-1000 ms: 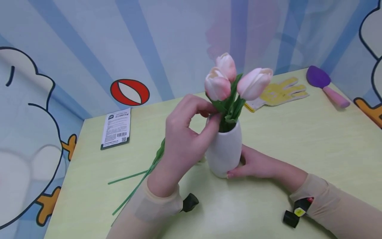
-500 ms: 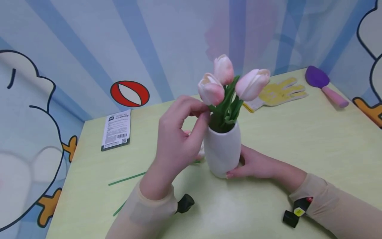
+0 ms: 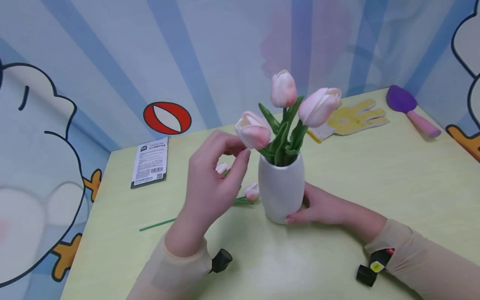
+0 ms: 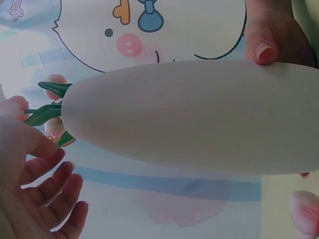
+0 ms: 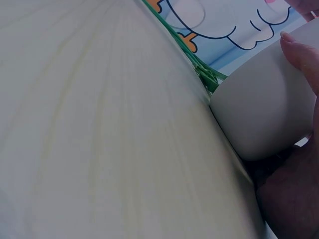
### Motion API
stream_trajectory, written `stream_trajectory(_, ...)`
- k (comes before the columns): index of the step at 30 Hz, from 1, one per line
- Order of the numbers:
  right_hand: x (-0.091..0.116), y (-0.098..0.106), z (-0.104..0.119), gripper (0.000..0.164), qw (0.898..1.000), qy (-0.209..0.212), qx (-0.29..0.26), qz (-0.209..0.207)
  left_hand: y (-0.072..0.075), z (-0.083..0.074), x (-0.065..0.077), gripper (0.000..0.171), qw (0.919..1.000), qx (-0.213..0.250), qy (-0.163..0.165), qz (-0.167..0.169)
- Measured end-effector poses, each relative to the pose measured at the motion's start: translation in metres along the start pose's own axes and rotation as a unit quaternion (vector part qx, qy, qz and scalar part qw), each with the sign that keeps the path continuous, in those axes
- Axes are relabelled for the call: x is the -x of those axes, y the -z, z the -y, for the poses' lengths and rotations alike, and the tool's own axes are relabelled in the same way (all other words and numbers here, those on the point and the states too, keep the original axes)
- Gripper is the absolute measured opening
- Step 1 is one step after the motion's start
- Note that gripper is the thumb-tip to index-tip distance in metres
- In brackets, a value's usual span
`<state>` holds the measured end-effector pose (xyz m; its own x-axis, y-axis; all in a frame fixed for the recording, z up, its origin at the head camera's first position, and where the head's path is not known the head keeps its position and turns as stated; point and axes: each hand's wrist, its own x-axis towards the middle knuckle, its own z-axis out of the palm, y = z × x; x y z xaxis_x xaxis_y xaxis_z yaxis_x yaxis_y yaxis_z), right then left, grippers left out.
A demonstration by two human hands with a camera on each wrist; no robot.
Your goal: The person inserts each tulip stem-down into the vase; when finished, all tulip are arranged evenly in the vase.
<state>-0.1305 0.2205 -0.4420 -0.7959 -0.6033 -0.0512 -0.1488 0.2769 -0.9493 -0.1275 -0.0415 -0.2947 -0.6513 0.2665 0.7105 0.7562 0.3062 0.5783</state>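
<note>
A white vase (image 3: pixel 282 191) stands upright on the table with three pale pink tulips in it. Low on its right side, my right hand (image 3: pixel 326 204) grips it; the right wrist view shows the thumb (image 5: pixel 299 52) along the wall. My left hand (image 3: pixel 213 179) pinches the leftmost tulip (image 3: pixel 253 130) just under its bloom, which tilts left over the rim. The other fingers (image 4: pixel 62 199) are loosely bent and spread. The back tulip (image 3: pixel 283 88) and the right tulip (image 3: pixel 320 107) stand apart from both hands. Loose tulips (image 3: pixel 252 191) lie behind the left hand, partly hidden.
A printed packet (image 3: pixel 150 162) lies at the back left of the pale yellow-green table (image 3: pixel 375 179). A yellow and white glove (image 3: pixel 354 116) and a purple scoop with a pink handle (image 3: pixel 414 110) lie at the back right. A cartoon-printed wall (image 3: pixel 225 62) borders the table.
My left hand has moved left and slightly down, drawing the leftmost tulip's bloom away from the other two. The right hand and the vase have stayed put. More of the loose tulips shows.
</note>
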Motion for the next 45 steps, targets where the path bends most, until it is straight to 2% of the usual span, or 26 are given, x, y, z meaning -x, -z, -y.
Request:
stream_trajectory(8, 0.001, 0.001, 0.000, 0.088, 1.000, -0.004, 0.002, -0.002, 0.008, 0.015, 0.017, 0.009, 0.9974, -0.027, 0.055, 0.037)
stream_trajectory(12, 0.001, 0.002, 0.000, 0.089, 1.000, -0.002, 0.004, -0.003, 0.013, 0.023, 0.025, 0.008, 0.9951, -0.052, 0.064, 0.055)
stream_trajectory(16, 0.000, 0.001, 0.002, 0.090, 1.000, -0.007, -0.006, -0.003, 0.019, 0.032, 0.034, 0.011, 0.9898, -0.094, 0.077, 0.074)
stream_trajectory(18, 0.000, 0.002, 0.002, 0.090, 1.000, -0.008, -0.008, -0.003, 0.023, 0.036, 0.040, 0.014, 0.9836, -0.121, 0.098, 0.092)
stream_trajectory(21, 0.000, 0.002, 0.002, 0.090, 1.000, -0.007, -0.010, -0.002, 0.029, 0.043, 0.049, 0.017, 0.9696, -0.147, 0.145, 0.131)
stream_trajectory(25, -0.001, 0.002, 0.002, 0.089, 1.000, -0.004, -0.008, 0.003, 0.039, 0.051, 0.060, 0.020, 0.9474, -0.158, 0.206, 0.187)
stream_trajectory(28, -0.002, 0.002, 0.001, 0.089, 1.000, -0.008, -0.007, 0.004, 0.043, 0.058, 0.067, 0.020, 0.9317, -0.175, 0.231, 0.219)
stream_trajectory(30, -0.002, 0.003, 0.001, 0.089, 1.000, -0.010, -0.007, 0.004, 0.044, 0.064, 0.072, 0.023, 0.9178, -0.203, 0.242, 0.241)
stream_trajectory(32, -0.003, 0.002, 0.001, 0.089, 1.000, -0.010, -0.008, 0.004, 0.045, 0.069, 0.076, 0.026, 0.9023, -0.235, 0.249, 0.263)
stream_trajectory(35, -0.004, 0.002, 0.001, 0.090, 1.000, -0.006, -0.009, 0.006, 0.046, 0.075, 0.084, 0.028, 0.8836, -0.277, 0.241, 0.291)
stream_trajectory(39, -0.004, 0.001, 0.000, 0.091, 1.000, -0.010, -0.013, 0.003, 0.046, 0.080, 0.091, 0.028, 0.8676, -0.312, 0.224, 0.316)
stream_trajectory(43, -0.001, 0.000, -0.001, 0.092, 1.000, -0.014, -0.021, 0.001, 0.042, 0.085, 0.094, 0.030, 0.8476, -0.334, 0.228, 0.343)
stream_trajectory(45, 0.000, 0.000, -0.001, 0.092, 1.000, -0.011, -0.024, 0.002, 0.041, 0.087, 0.095, 0.029, 0.8410, -0.339, 0.230, 0.353)
